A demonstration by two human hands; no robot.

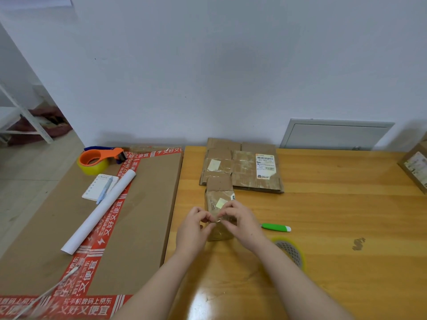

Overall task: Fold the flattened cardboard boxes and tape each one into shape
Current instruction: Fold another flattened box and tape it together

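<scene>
A small brown cardboard box [219, 199] with a pale sticker lies on the wooden table [335, 215], its far flaps open. My left hand [193, 227] and my right hand [240, 220] meet at its near end, fingers curled, pinching what looks like a strip of clear tape against the box. Behind it lies a stack of flattened cardboard boxes [242, 167] with a white shipping label. A roll of clear tape [292, 251] with a yellow rim lies flat beside my right forearm.
A green-handled cutter [276, 227] lies right of the box. To the left, a large carton [143, 204] with red printed tape carries an orange tape dispenser [99, 160], a notepad with a pen [100, 187] and a white paper roll [99, 213]. Another box [416, 167] sits at the far right edge.
</scene>
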